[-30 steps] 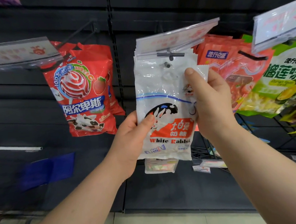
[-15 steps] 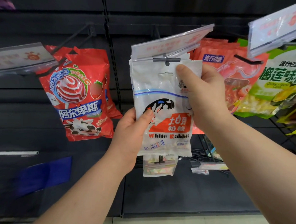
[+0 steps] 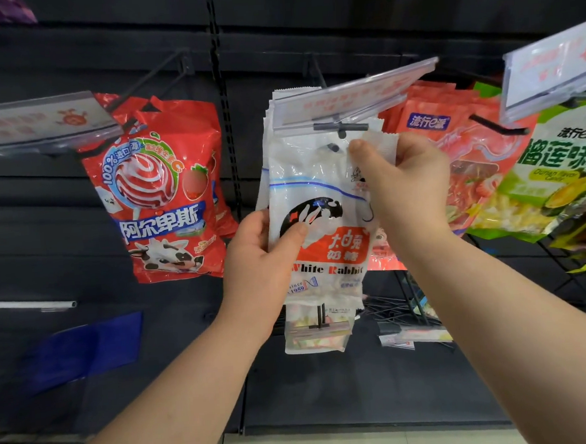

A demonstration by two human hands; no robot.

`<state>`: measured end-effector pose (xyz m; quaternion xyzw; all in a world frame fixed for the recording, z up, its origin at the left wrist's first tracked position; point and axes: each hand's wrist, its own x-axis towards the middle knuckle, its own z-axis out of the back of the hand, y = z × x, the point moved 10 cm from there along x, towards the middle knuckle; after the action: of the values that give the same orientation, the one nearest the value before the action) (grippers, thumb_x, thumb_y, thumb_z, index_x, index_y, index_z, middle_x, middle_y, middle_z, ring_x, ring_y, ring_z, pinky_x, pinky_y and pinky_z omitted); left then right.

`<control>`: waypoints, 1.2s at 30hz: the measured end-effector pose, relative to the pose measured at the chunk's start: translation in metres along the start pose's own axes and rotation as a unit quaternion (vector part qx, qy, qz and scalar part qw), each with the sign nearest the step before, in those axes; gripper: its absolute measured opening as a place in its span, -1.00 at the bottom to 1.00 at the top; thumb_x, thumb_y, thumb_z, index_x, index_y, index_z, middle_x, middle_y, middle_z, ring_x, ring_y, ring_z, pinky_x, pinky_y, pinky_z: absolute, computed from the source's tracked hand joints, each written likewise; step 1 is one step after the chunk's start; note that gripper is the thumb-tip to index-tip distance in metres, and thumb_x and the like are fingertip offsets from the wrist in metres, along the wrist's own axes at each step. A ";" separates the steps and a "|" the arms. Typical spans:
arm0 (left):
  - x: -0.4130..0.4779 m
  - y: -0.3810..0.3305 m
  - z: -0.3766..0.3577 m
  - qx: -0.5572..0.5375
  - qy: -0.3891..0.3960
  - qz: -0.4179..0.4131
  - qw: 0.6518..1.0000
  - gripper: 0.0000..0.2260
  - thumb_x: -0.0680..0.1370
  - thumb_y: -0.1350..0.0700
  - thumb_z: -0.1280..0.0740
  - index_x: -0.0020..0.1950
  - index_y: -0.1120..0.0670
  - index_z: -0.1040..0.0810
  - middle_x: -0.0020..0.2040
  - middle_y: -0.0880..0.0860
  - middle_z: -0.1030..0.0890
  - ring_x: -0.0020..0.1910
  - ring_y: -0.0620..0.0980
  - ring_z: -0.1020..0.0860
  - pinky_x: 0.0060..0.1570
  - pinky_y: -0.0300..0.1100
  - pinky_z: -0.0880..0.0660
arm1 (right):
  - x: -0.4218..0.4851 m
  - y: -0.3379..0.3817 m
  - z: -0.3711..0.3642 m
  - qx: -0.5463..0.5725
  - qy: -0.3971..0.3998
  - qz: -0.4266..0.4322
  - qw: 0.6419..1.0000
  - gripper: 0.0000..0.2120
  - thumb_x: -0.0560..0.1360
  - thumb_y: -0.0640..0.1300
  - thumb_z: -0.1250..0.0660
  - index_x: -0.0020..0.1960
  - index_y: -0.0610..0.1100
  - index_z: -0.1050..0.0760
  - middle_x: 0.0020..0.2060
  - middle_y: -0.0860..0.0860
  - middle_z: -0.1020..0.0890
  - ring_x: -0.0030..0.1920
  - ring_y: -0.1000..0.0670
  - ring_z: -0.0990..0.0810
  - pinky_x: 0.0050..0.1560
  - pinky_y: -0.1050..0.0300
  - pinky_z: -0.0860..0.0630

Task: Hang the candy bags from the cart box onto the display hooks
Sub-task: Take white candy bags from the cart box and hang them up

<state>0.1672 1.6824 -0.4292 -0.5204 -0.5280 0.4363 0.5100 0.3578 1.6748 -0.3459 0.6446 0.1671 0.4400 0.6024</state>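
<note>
A white White Rabbit candy bag (image 3: 317, 199) is held up at the centre display hook (image 3: 340, 128), in front of several like bags hanging there. My left hand (image 3: 262, 254) grips the bag's lower left edge, thumb on its front. My right hand (image 3: 402, 184) pinches the bag's upper right corner, thumb just beside the hang hole and the hook's tip. The hook tip sits at the bag's hole; whether it passes through I cannot tell. The cart box is out of view.
Red lollipop bags (image 3: 159, 195) hang on a hook to the left, orange bags (image 3: 459, 163) and green durian candy bags (image 3: 557, 185) to the right. Clear price-tag holders (image 3: 352, 94) stick out over the hooks. A lower hook holds a small bag (image 3: 315, 333). The back panel is black.
Both hands have lifted the bag a little, and my right thumb has slid up to the top edge by the hang hole.
</note>
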 end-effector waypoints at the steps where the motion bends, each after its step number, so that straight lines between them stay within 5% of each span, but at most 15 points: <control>1: -0.002 -0.005 0.001 0.031 -0.004 -0.029 0.999 -0.82 0.51 0.18 -0.39 -0.03 -0.11 -0.55 -0.12 -0.09 -0.69 -0.14 -0.19 -0.66 -0.20 -0.28 -0.60 | 0.001 -0.002 0.000 -0.003 0.000 -0.001 1.000 -0.76 0.44 -0.09 -0.43 -0.23 -0.27 -0.54 -0.33 -0.11 -0.63 -0.28 -0.07 -0.57 -0.16 -0.15 -0.59; 4: -0.004 -0.013 0.004 0.120 -0.013 -0.080 0.989 -0.76 0.49 0.19 -0.40 -0.10 -0.18 -0.51 -0.15 -0.18 -0.64 -0.14 -0.28 -0.62 -0.24 -0.39 -0.55 | -0.003 -0.010 -0.001 0.025 0.017 -0.012 0.999 -0.88 0.46 -0.13 -0.43 -0.20 -0.14 -0.54 -0.33 0.01 -0.61 -0.29 0.05 -0.56 -0.19 0.05 -0.56; 8: 0.006 -0.015 0.013 0.229 -0.052 -0.104 0.966 -0.93 0.43 -0.03 -0.43 -0.13 -0.14 -0.57 -0.14 -0.14 -0.62 -0.04 -0.05 -0.60 -0.07 -0.03 -0.58 | -0.018 -0.021 0.001 0.059 0.057 0.003 0.997 -0.78 0.44 -0.25 -0.43 -0.06 0.00 -0.46 -0.23 0.14 -0.57 -0.30 0.27 -0.50 -0.23 0.35 -0.47; 12: 0.007 -0.022 0.020 0.359 -0.110 -0.142 0.916 -0.59 0.37 -0.16 -0.45 0.08 0.06 -0.59 0.11 -0.08 -0.36 0.15 -0.05 -0.33 0.18 -0.07 -0.38 | -0.037 -0.037 -0.010 0.023 0.158 0.010 0.987 -0.57 0.41 -0.28 -0.46 0.05 0.16 -0.40 -0.05 0.22 -0.60 -0.11 0.34 -0.58 -0.12 0.38 -0.54; 16: 0.015 -0.004 0.005 0.251 0.012 -0.103 0.962 -0.23 0.39 -0.08 -0.47 0.52 -0.05 -0.19 0.51 -0.04 -0.25 0.46 -0.17 -0.19 0.43 -0.23 -0.14 | -0.043 -0.041 -0.018 0.007 0.205 0.023 0.978 -0.52 0.46 -0.27 -0.42 0.22 0.13 -0.33 -0.08 0.45 -0.59 -0.01 0.33 -0.60 -0.07 0.39 -0.55; 18: 0.020 0.007 -0.001 0.215 0.057 -0.083 0.971 -0.15 0.37 -0.12 -0.45 0.55 -0.14 -0.07 0.43 -0.04 -0.40 0.41 -0.09 -0.37 0.38 -0.03 -0.37 | -0.041 -0.044 -0.020 -0.004 0.207 0.021 0.978 -0.54 0.47 -0.22 -0.42 0.23 0.14 -0.34 -0.04 0.32 -0.64 0.03 0.24 -0.62 0.00 0.28 -0.58; 21: 0.026 0.010 -0.004 0.208 0.082 -0.075 0.972 -0.20 0.46 0.07 -0.46 0.56 -0.15 -0.05 0.31 -0.06 -0.50 0.28 -0.11 -0.50 0.26 0.01 -0.49 | -0.036 -0.048 -0.023 -0.033 0.205 0.021 0.978 -0.57 0.48 -0.17 -0.41 0.26 0.09 -0.34 -0.06 0.27 -0.63 -0.02 0.30 -0.61 -0.02 0.35 -0.55; 24: 0.034 0.007 -0.008 0.241 0.091 -0.084 0.962 -0.21 0.49 0.04 -0.42 0.56 -0.17 0.00 0.33 -0.09 -0.48 0.28 -0.12 -0.48 0.27 -0.10 -0.44 | -0.029 -0.049 -0.027 -0.045 0.202 0.016 0.978 -0.58 0.49 -0.16 -0.39 0.28 0.05 -0.34 -0.07 0.32 -0.59 -0.06 0.37 -0.58 -0.08 0.48 -0.49; 27: 0.044 0.004 -0.010 0.278 0.079 -0.092 0.953 -0.20 0.50 0.02 -0.40 0.57 -0.16 0.05 0.36 -0.10 -0.46 0.30 -0.10 -0.45 0.21 -0.18 -0.40 | -0.021 -0.051 -0.031 -0.046 0.200 0.006 0.979 -0.54 0.51 -0.17 -0.37 0.36 -0.01 -0.32 0.00 0.27 -0.58 0.03 0.25 -0.57 0.00 0.45 -0.50; 31: 0.063 0.008 -0.014 0.271 0.083 -0.090 0.955 -0.21 0.49 -0.02 -0.39 0.56 -0.17 0.04 0.36 -0.08 -0.47 0.31 -0.07 -0.47 0.30 0.04 -0.43 | -0.008 -0.052 -0.035 -0.067 0.179 -0.003 0.981 -0.52 0.51 -0.16 -0.38 0.38 -0.01 -0.33 -0.01 0.26 -0.56 -0.01 0.23 -0.55 -0.01 0.44 -0.47; 36: 0.080 0.005 -0.019 0.279 0.087 -0.119 0.949 -0.28 0.48 0.04 -0.40 0.54 -0.07 -0.10 0.34 0.01 -0.45 0.33 -0.06 -0.43 0.28 0.05 -0.44 | 0.007 -0.058 -0.040 -0.106 0.165 -0.028 0.980 -0.50 0.50 -0.10 -0.39 0.39 0.01 -0.32 0.09 0.15 -0.58 0.12 0.09 -0.56 0.10 0.28 -0.49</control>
<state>0.1914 1.7612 -0.4254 -0.3269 -0.3968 0.4550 0.7271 0.3494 1.7179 -0.4009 0.4905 0.2349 0.5388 0.6433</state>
